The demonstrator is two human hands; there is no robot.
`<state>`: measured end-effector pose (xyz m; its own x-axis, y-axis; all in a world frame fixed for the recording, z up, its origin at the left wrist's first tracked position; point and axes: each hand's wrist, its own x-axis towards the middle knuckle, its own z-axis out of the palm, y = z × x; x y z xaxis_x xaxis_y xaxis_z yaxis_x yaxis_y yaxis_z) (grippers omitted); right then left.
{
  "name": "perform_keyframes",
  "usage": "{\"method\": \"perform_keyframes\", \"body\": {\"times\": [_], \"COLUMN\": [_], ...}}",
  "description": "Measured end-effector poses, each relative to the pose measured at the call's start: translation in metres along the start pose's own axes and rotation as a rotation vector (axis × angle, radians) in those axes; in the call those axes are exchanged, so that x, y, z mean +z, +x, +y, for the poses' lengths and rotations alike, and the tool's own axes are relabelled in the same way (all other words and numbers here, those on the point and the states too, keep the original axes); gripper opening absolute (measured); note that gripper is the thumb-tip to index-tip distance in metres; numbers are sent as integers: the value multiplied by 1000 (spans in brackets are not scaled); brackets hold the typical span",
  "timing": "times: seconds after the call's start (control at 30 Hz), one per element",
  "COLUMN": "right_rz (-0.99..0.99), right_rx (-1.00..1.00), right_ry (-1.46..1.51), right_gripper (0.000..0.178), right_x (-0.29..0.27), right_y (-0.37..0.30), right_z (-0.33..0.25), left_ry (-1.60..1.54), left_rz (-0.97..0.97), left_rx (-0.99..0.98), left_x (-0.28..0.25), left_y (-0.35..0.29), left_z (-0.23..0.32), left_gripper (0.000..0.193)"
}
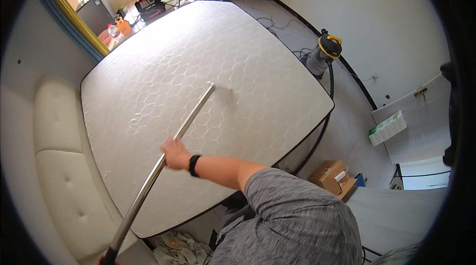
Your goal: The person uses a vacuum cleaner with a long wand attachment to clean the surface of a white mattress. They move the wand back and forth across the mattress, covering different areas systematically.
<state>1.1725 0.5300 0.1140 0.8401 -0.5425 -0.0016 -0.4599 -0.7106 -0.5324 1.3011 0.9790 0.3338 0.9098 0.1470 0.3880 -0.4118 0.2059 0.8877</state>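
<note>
My right hand (176,154), with a black band on its wrist, is wrapped around the middle of a long shiny metal vacuum wand (192,116). The wand slants across a white mattress (267,81) quilted in hexagons. Its far end is over the middle of the mattress, with a shadow beside it; the shape of the tip is hard to make out. At the bottom left edge, only a sliver of my left hand (102,260) shows, closed at the wand's dark lower end. Most of that hand is cut off by the picture's rim.
A cream padded headboard (59,131) borders the mattress on the left. Right of it stands a canister vacuum (325,51) with a yellow handle; its black hose (317,141) runs along the mattress edge. A cardboard box (328,178) and crumpled plastic (181,250) lie on the floor.
</note>
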Motion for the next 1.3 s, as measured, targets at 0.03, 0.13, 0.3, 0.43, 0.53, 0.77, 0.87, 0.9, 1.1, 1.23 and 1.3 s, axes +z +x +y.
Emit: {"method": "perform_keyframes", "body": {"times": [0.03,0.13,0.3,0.43,0.53,0.77,0.87,0.9,1.1,1.23,1.3], "right_rz": [-91,-260,-179,-119,-172,-170,-95,-90,-244,-171,-52], "right_rx": [-41,-96,-145,4,135,545,396,373,-57,338,713], "right_ry": [48,120,142,77,84,-90,-46,-45,239,471,265], "right_gripper": [54,62,50,47,48,71,91,97,101,70,58], "right_x": [7,12,-16,-65,-126,-272,-271,-264,-216,-178,-179], "right_y": [-11,-41,-49,-35,-27,-59,-83,-96,-226,-428,-546], "right_z": [-27,-57,4,108,219,427,423,412,368,416,451], "left_ry": [106,-346,-200,481,-408,-509,-408,-406,-535,-458,-500], "left_rz": [8,17,-116,296,-209,-256,-242,-308,-227,-69,-8], "left_rx": [127,36,239,513,-314,-431,-385,-393,-398,-320,-282], "left_x": [-29,-87,-84,4,124,351,350,340,269,266,281], "left_y": [2,-4,-27,-96,-194,-406,-419,-413,-360,-351,-352], "left_z": [12,26,-34,-48,-13,-3,5,11,37,26,24], "left_gripper": [37,37,25,23,38,35,37,38,34,30,28]}}
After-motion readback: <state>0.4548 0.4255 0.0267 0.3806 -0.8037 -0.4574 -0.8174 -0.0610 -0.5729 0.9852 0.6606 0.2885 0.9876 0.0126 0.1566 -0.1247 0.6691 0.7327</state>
